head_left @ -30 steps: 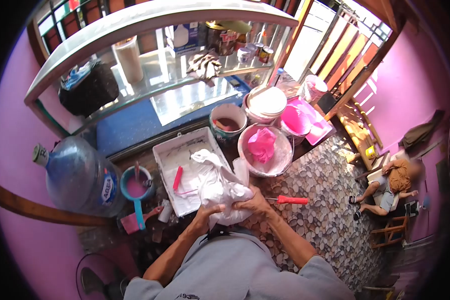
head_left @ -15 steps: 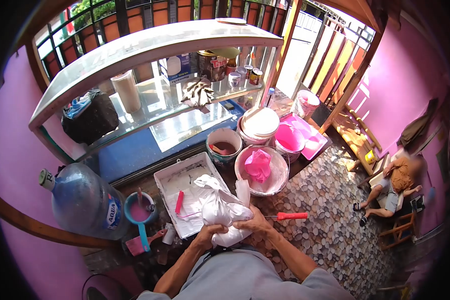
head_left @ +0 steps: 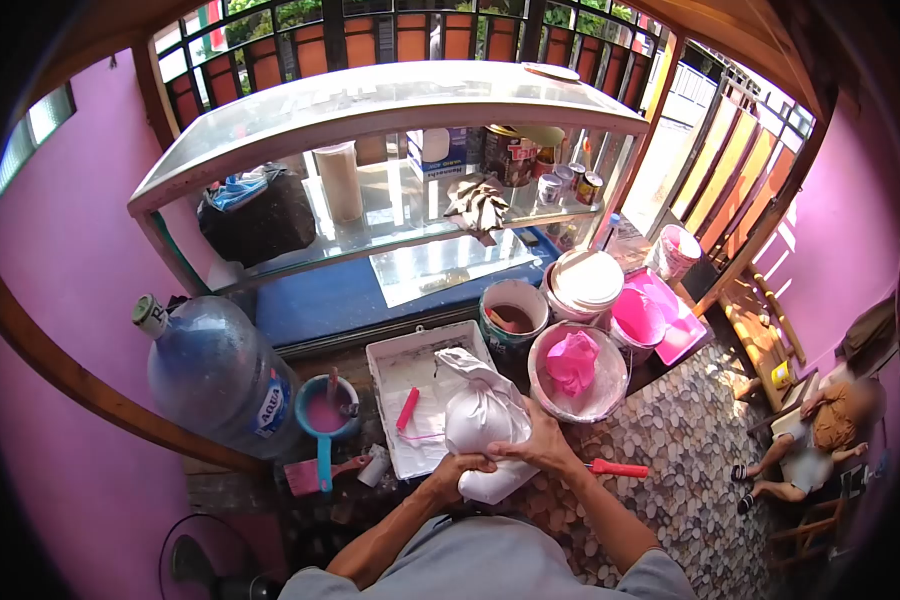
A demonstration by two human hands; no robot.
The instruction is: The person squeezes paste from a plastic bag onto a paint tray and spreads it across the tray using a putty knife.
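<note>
Head camera: a glass display case [head_left: 390, 118] spans the far side, the largest thing about. At far right, well apart from the work, a person [head_left: 832, 425] in an orange-brown top sits. A big bluish water jug [head_left: 205, 360] stands at the left. Right of it, on the dark desk [head_left: 220, 490], lies a paint-smeared white tray [head_left: 395, 370]. Beyond the tray's right side stands a whitish bucket [head_left: 553, 402]. A knotted white bag [head_left: 485, 420] is in front of the person's body, overlapping the tray's near right part in this view; whether it touches the tray cannot be told. The left hand [head_left: 473, 470] grips the bag low on its near side; the right hand [head_left: 542, 445] clasps its right side. Between jug and tray is a turquoise dipper [head_left: 325, 465] with pink liquid. Smaller still, a pink bundle [head_left: 573, 365] sits in the bucket, and a red handle [head_left: 408, 408] lies in the tray.
</note>
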